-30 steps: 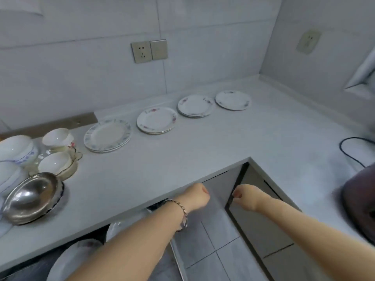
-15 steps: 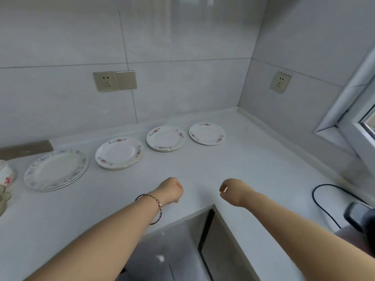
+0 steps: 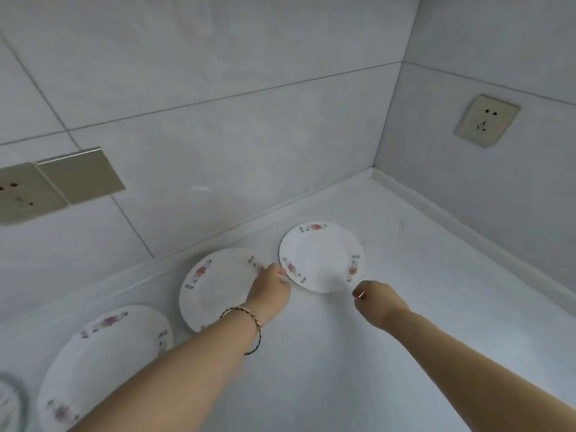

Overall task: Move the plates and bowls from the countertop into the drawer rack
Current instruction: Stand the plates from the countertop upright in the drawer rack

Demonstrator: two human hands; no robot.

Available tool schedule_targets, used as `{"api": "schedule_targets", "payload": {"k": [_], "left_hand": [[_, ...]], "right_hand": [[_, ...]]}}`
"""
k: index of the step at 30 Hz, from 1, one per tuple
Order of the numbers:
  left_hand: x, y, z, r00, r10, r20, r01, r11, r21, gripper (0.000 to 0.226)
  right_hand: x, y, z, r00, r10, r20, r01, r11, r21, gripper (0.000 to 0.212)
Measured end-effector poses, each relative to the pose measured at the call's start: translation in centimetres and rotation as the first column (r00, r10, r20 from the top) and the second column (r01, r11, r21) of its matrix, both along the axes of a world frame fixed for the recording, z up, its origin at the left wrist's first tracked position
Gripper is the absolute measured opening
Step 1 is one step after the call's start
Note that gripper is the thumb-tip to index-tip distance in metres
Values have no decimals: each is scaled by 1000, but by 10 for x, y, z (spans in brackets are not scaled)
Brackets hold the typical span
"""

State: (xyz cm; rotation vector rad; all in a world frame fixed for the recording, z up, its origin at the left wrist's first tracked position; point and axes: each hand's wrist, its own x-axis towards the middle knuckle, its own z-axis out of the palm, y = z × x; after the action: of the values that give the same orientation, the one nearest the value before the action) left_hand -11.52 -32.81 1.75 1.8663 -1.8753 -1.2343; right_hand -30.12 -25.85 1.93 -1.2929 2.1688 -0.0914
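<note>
White round floral-rimmed plate point(image 3: 321, 257) flat on grey countertop point(image 3: 436, 307); left hand point(image 3: 271, 291) curled at its left rim, grasp unclear; right hand point(image 3: 378, 302) fisted, empty, just beside.

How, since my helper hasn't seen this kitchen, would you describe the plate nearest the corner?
Find the corner where the two tiled walls meet above the countertop. White flowered plates line the back wall; yours is the last plate, closest to that corner. Unlike its neighbour, it has a plate on one side only.
</note>
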Motion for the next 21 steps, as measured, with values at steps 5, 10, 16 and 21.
{"api": "schedule_targets", "payload": {"k": [5, 10, 16, 21], "left_hand": [[-36, -106, -38, 985, -77, 155, 74, 997, 22, 42], [-63, -162, -89, 968, -86, 236, 58, 991, 124, 42], [-66, -172, -115, 954, -59, 293, 28, 993, 111, 36], [-52, -130, -101, 996, 15, 87, -23, 996, 87, 38]], "right_hand": [[-27, -79, -51, 986, -169, 1, 169, 985, 31, 41], [-53, -128, -104, 821, -557, 125, 554, 830, 62, 48], [-66, -131, -132, 699, -651, 297, 681, 732, 0, 26], [-61, -85, -108, 717, -615, 327, 669, 740, -75, 32]]}}
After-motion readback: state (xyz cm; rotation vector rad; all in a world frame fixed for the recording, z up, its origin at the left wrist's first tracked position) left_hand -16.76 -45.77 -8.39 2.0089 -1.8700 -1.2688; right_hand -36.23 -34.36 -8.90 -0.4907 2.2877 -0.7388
